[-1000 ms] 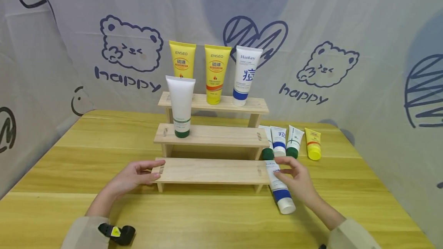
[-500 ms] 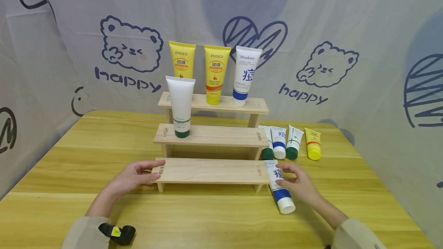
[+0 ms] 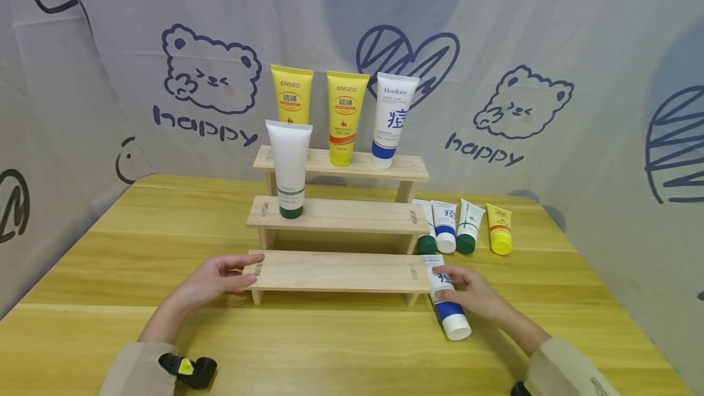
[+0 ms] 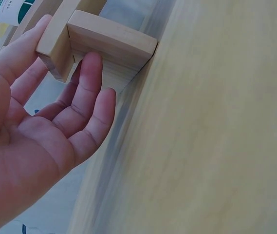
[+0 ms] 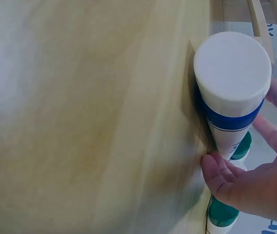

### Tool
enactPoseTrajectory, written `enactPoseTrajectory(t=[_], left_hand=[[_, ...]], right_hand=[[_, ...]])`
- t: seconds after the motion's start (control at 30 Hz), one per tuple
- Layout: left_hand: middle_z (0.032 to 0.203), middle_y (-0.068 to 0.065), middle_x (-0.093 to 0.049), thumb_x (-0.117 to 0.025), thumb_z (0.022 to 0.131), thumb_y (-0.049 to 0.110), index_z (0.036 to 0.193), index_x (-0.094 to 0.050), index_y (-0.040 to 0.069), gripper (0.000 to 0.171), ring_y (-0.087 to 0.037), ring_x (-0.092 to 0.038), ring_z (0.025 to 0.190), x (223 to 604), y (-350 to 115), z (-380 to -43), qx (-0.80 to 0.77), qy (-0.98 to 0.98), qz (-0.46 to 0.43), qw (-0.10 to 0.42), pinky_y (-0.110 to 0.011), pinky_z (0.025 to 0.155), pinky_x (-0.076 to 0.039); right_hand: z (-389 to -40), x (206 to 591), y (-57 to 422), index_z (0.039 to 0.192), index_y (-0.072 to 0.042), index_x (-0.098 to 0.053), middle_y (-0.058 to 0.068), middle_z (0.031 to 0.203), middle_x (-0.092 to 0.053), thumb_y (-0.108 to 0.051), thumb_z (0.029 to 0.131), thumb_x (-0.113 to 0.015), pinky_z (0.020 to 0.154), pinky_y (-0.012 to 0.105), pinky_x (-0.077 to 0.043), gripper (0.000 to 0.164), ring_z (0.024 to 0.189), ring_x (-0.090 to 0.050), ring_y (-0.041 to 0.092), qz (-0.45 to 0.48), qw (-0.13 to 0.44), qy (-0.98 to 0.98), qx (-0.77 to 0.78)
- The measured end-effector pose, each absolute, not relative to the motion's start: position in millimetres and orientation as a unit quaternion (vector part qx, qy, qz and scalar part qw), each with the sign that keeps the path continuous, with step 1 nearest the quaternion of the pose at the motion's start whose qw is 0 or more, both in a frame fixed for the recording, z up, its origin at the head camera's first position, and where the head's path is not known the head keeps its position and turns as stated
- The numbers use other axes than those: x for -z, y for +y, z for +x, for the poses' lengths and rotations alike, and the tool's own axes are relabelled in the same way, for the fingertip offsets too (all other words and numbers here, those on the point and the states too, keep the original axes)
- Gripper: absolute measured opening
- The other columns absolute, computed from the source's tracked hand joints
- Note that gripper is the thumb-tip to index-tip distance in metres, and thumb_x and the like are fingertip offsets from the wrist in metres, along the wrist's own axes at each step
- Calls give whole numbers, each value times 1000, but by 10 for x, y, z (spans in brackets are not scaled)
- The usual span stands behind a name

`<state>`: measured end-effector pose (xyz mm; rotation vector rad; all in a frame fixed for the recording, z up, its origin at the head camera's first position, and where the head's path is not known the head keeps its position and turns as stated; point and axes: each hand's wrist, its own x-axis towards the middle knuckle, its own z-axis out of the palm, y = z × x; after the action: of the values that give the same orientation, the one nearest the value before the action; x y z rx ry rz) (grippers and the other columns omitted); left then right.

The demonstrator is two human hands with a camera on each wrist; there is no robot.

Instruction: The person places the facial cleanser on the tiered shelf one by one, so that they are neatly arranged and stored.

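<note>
My left hand [image 3: 211,278] grips the left end of the lowest board of a three-step wooden stand [image 3: 335,271]. In the left wrist view, one finger lies against the board's end [image 4: 53,56] while the others curl beneath it. At the stand's lower right, a white squeeze tube [image 3: 452,310] with a blue band and white cap lies on the table, cap toward me. My right hand [image 3: 475,293] holds this tube from its right side, thumb and fingers around its body. The right wrist view shows its round cap [image 5: 233,68] close up, with fingertips low beside the table.
Two yellow tubes [image 3: 344,121] and a white-and-blue tube [image 3: 393,118] stand on the top step. A white tube with a green cap [image 3: 288,167] stands on the middle step. Several tubes, including a yellow one [image 3: 500,231], lie behind on the right. A patterned cloth [image 3: 308,11] hangs behind.
My right hand has shifted along the white-and-blue tube, its fingers now closing over the tube's body. The left hand stays on the board, and the tubes keep their places.
</note>
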<state>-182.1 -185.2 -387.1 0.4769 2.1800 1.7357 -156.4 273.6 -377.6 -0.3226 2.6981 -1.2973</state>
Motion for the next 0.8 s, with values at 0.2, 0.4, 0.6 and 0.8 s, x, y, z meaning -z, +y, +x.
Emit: enactPoseTrajectory(t=[0.2,0.4,0.6,0.8], left_hand=[[137,-26,-29,-61,86,17,128,-43,-7,51,-19,-50,96,3879,-1860,-1827,-607,760,173,157,-33,74,-50],[137,-27,-29,-61,86,16,128,-43,-7,51,-19,-50,95,3868,-1857,-1821,-607,759,175,157,-33,74,-50],[137,-27,-28,-61,86,17,128,-42,-7,52,-18,-51,93,3864,-1859,-1819,-607,759,176,158,-34,74,-50],[137,-26,-30,-61,85,17,128,-43,-6,52,-20,-51,92,3864,-1858,-1818,-607,761,169,156,-34,74,-50]], right_hand=[[-1604,3771,2744,120,3,-53,24,108,-54,-19,83,-64,73,36,-41,45,88,-49,27,-104,100,890,433],[-1638,3787,2750,119,0,-56,29,128,-41,-21,81,-66,91,56,-31,45,116,-36,42,-82,104,894,429],[-1609,3771,2710,118,0,-57,28,127,-41,-14,78,-68,88,49,-38,43,109,-43,38,-32,110,888,446],[-1566,3766,2692,117,2,-57,28,125,-43,-4,77,-65,70,38,-49,41,94,-51,31,27,105,871,479]])
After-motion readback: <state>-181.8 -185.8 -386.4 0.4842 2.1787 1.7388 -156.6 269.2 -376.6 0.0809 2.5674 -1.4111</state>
